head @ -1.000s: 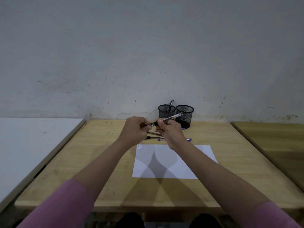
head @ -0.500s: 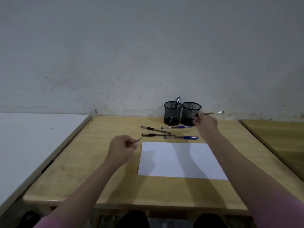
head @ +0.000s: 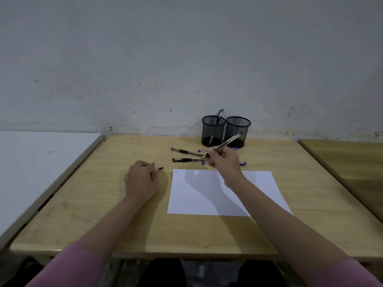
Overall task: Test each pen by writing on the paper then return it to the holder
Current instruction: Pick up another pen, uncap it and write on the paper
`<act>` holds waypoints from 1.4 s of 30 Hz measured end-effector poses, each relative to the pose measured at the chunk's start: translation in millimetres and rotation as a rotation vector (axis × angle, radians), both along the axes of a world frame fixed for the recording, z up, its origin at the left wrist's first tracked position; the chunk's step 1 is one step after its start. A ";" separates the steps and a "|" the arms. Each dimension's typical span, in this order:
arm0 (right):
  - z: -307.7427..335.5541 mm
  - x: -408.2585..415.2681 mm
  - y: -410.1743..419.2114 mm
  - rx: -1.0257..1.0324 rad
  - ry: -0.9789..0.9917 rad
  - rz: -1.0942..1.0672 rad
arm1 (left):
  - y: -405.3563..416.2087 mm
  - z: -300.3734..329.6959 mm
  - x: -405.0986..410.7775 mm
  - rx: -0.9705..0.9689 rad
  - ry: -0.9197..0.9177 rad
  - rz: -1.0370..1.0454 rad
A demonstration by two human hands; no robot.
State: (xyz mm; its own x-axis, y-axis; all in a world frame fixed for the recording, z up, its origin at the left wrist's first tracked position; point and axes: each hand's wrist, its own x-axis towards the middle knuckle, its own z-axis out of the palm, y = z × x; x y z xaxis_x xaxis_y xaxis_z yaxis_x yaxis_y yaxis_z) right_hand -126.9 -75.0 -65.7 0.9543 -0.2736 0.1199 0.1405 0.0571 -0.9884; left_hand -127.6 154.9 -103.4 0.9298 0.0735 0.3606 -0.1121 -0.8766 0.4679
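Left hand [head: 141, 179] closed on pen cap [head: 158, 169], resting on worktop [head: 87, 204] left of paper [head: 207, 204]. Loose pens [head: 182, 151] beyond paper's far edge. Right hand [head: 222, 160] gripping uncapped pen [head: 228, 141] above them. Two mesh holders [head: 238, 129] at far edge.

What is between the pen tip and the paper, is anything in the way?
Nothing visible blocks it. The pen in the right hand hangs just beyond the paper's far edge, above the loose pens on the table. The sheet is bare apart from a small mark.
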 end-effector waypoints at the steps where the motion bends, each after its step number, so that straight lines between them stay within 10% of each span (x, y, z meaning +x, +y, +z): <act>1: -3.2 2.0 3.3 -0.018 0.003 0.005 | -0.3 -0.3 -2.6 0.006 -0.049 -0.054; 9: -17.8 14.5 16.9 -0.050 -0.001 0.031 | -11.9 -4.1 -16.1 0.147 -0.041 -0.475; 42: -28.8 28.4 47.0 -0.235 0.025 0.064 | -13.3 -11.5 -9.3 0.180 0.082 -0.521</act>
